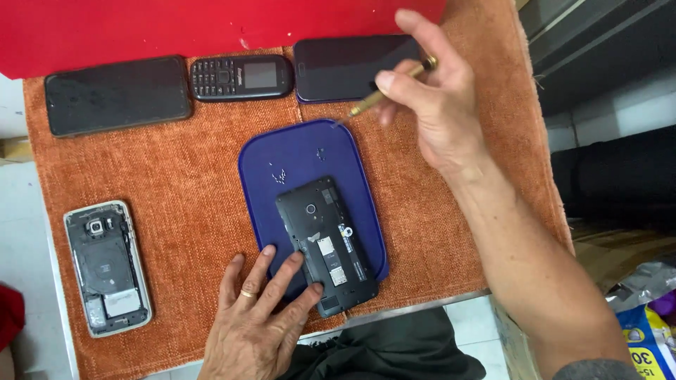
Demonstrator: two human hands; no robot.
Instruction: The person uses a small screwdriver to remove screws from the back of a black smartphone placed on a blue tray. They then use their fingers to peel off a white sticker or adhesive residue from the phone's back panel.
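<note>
A black phone (329, 239) with its back cover off lies on a dark blue tray (296, 151) on an orange cloth. My left hand (257, 317), a ring on one finger, rests its fingertips on the phone's lower left edge and holds it down. My right hand (429, 91) is raised above the tray's far right corner and grips a slim brass-coloured screwdriver (387, 90), tip pointing down-left toward the tray rim. A few tiny screws (280, 174) lie on the tray above the phone.
Along the far edge of the orange cloth (190, 162) lie a black smartphone (116, 95), a small keypad phone (241, 77) and another dark smartphone (345, 67). An opened silver-framed phone (107, 267) lies at the left. Red cloth (141, 28) covers the back; bags sit lower right.
</note>
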